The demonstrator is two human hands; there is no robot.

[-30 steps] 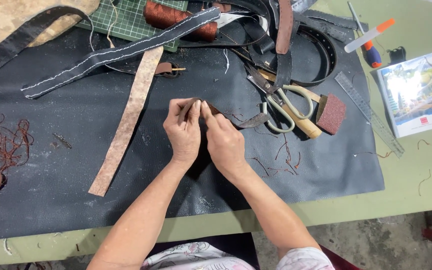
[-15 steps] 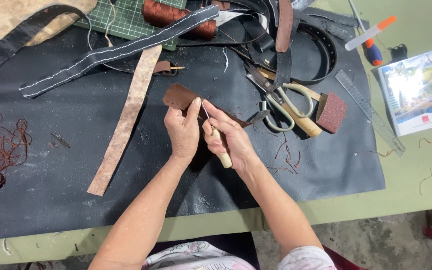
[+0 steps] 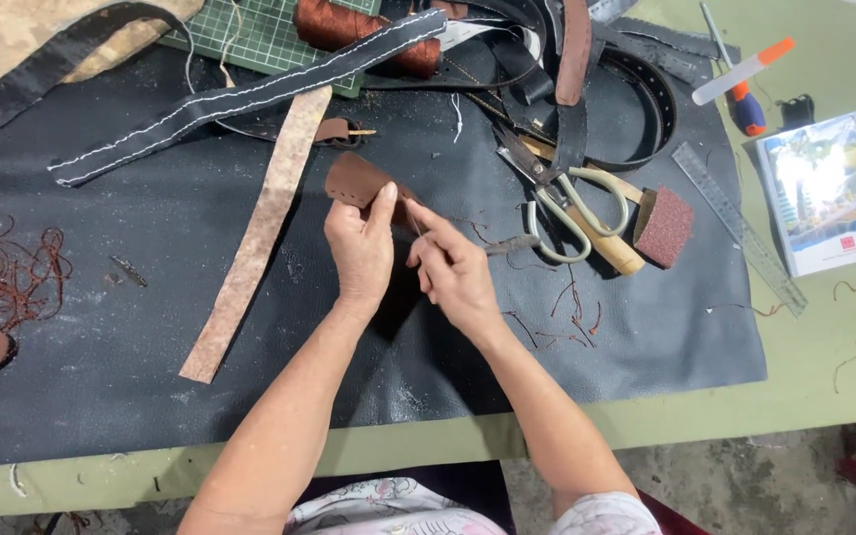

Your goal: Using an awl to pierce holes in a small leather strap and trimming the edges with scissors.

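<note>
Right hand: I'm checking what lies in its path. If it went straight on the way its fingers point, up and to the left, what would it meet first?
The right hand would probably meet the brown leather piece held by the left hand first, though depth is unclear.

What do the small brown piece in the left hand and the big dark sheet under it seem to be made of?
Small brown piece: probably leather, matte reddish-brown, with a row of tiny punched holes along its edge. The left hand pinches it.

Dark sheet: likely leather or faux leather; black, pebbled grain, slightly glossy, dusty and scuffed.
</note>
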